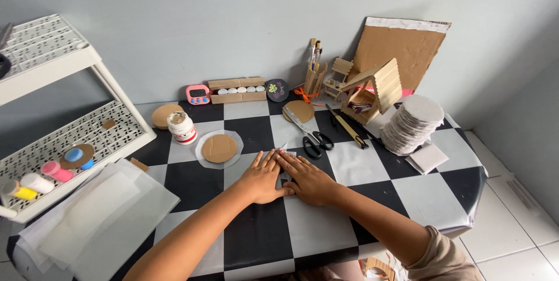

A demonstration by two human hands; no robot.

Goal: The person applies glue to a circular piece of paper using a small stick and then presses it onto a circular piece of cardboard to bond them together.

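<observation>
Pressing flat under both hands point(288, 177): thin translucent sheet point(283, 148)

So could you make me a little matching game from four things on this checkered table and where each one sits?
Things:
1. scissors
2. white jar
3. stack of white discs
4. pink timer

Places:
A. at the wall, left of the wooden blocks
B. far right of the table
C. just beyond the right hand
D. left of the cardboard circle

Pairs: 1-C, 2-D, 3-B, 4-A
</observation>
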